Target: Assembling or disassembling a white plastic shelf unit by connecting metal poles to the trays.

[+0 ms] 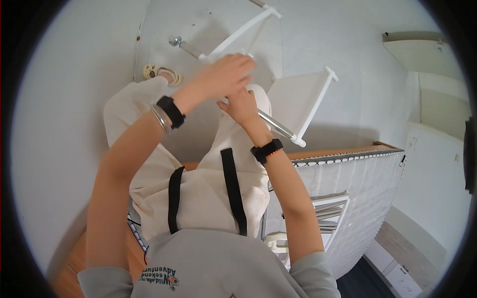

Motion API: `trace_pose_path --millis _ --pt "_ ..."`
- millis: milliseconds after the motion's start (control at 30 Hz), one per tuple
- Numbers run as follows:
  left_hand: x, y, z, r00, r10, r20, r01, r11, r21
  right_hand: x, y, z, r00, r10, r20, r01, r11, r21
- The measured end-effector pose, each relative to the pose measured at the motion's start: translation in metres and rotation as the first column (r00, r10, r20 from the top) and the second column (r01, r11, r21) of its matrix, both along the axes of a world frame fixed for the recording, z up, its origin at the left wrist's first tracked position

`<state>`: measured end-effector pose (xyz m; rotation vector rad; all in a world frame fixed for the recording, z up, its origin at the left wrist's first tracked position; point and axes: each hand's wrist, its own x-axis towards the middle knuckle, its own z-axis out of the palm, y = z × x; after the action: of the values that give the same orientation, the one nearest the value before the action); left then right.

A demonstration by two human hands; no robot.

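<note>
At twelve o'clock above my lap, I see left hand [226,74] clamped over the white plastic rack frame [238,35]; right hand [241,105] pinches the metal tube [276,126] at centre. Judged step: seating tube into frame; alignment needed next. Count: two white frames, second [300,102] at one o'clock; two wristbands.

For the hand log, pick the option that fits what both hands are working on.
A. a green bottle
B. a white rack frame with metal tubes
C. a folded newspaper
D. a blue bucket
B: the left hand and right hand both rest on the white rack frame, at the joint where its metal tube runs.
</note>
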<state>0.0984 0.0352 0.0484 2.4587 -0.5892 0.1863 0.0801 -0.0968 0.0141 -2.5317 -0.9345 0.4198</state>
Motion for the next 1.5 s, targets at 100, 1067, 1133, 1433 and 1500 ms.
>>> trace_pose_path --millis 100,1067,1133,1433,1500 --pt "-0.007 -0.038 0.004 0.992 -0.109 0.070 0.110 0.994 -0.010 -0.003 -0.020 -0.022 0.990 -0.073 0.117 0.062 0.993 0.096" --pt "-0.057 -0.160 -0.055 0.980 -0.042 -0.196 0.127 0.887 0.444 0.037 -0.166 -0.046 0.460 -0.792 -0.402 0.886 0.383 0.260" --pt "-0.061 -0.164 -0.048 0.996 -0.065 -0.062 0.085 0.909 0.408 0.032 -0.176 -0.043 0.487 -0.814 -0.317 0.861 0.387 0.329" --pt "-0.065 -0.169 -0.004 0.921 -0.109 0.374 -0.014 0.950 0.311 0.023 -0.183 0.049 0.415 -0.812 -0.409 0.905 0.323 0.277" --pt "-0.069 -0.165 0.000 0.910 -0.129 0.394 0.008 0.956 0.293 0.017 -0.175 0.064 0.452 -0.812 -0.370 0.886 0.359 0.294"
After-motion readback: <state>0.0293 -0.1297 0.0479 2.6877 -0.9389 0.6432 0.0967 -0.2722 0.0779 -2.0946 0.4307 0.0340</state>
